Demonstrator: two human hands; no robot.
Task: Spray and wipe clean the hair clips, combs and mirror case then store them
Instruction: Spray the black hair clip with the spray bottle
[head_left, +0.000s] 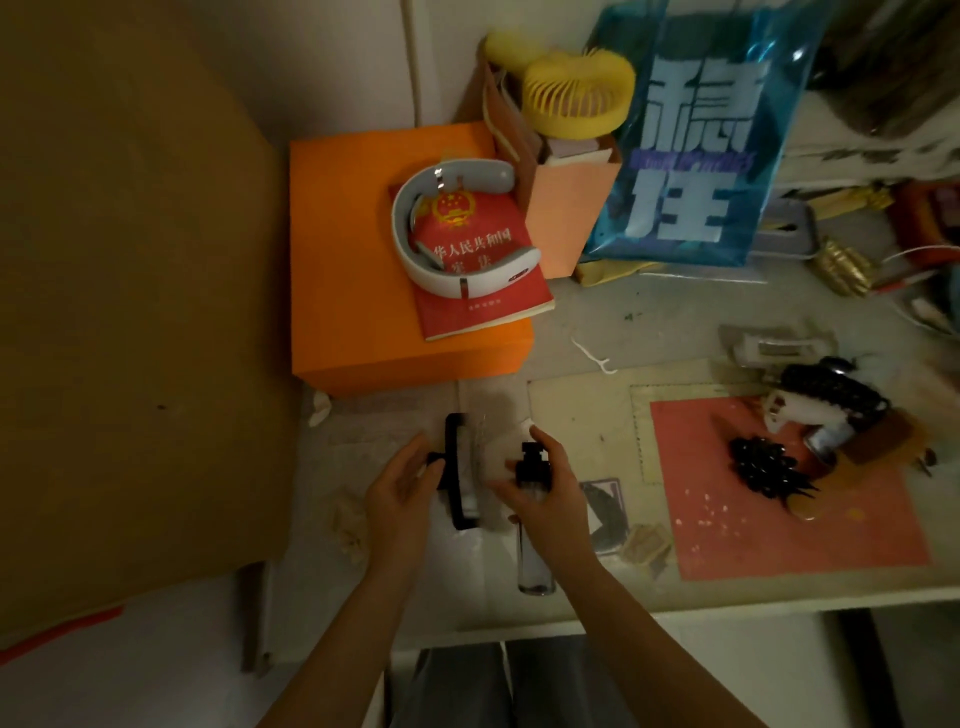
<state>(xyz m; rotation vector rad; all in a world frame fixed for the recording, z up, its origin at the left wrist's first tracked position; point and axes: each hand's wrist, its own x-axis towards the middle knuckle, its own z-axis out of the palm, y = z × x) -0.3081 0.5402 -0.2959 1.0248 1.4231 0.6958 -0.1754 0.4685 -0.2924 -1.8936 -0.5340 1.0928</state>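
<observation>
The person is holding a black comb (460, 470) in the left hand (400, 488), just above the desk (582, 332) near its front edge. The fingers are curling around the comb's short handle, so this grip is clamped on the comb. The right hand (550, 493) is gripping a clear spray bottle (532, 525) with a black pump head, and the nozzle is pointing at the comb, just beside it. A white cloth or tissue (498, 452) seems to be lying between the two hands; I cannot tell if a hand is holding it.

I judge the comb to be light and stiff, with thin teeth that could bend or snap, so the handle or the spine is the safest place to hold. When it is wet it may become slippery.

More dark hair clips (769, 465) are waiting on the pink mat (753, 540) at the right, well apart from the hands.
</observation>
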